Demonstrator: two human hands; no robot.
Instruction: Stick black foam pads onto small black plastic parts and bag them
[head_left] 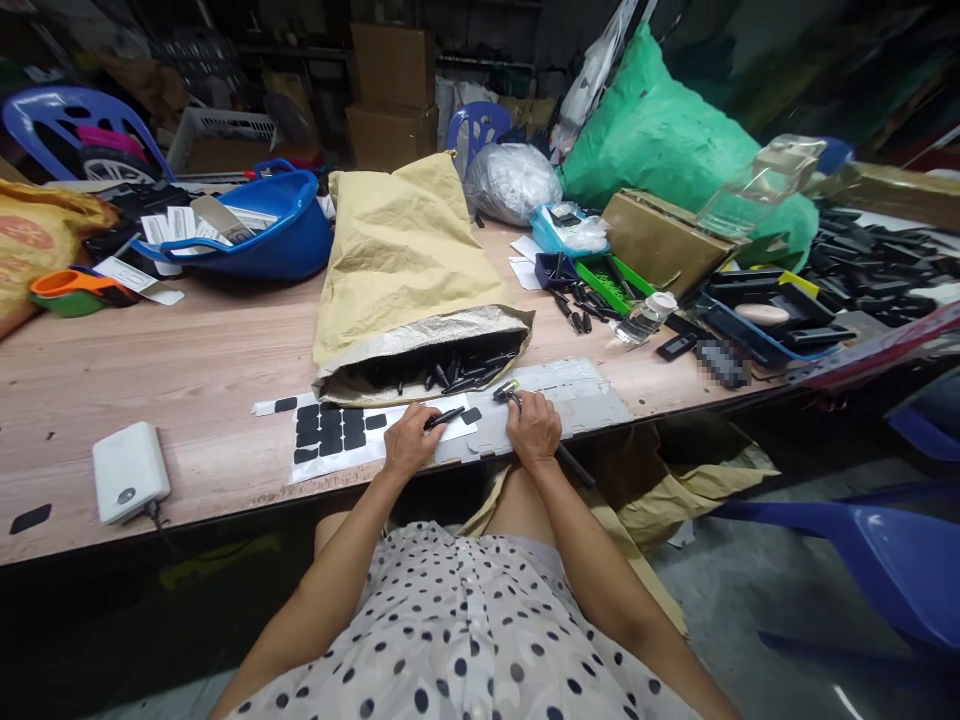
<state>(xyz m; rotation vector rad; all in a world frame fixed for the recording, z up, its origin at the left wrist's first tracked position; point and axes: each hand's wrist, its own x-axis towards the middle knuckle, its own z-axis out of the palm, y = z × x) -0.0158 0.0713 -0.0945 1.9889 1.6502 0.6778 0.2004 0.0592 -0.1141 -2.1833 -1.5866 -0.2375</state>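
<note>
My left hand (409, 440) is closed on a small slim black piece (445, 418), pinched over the front edge of the table. My right hand (534, 430) grips a small hammer (506, 391); its metal head points forward and its dark handle sticks out behind the fist. Under both hands lies a grey board (577, 395), partly covered on the left by a white sheet of black stickers (341, 430). Just beyond them, a tan paper-like sack (405, 250) lies with its mouth towards me, and several slim black pieces (457, 372) show inside.
A white power bank (131, 472) with a cable sits at the left. Behind it stands a blue basin (277, 225) of papers. To the right are a green tray (611, 280), a clear bottle (645, 318) and a bin of black parts (772, 330). A blue chair (885, 560) is at lower right.
</note>
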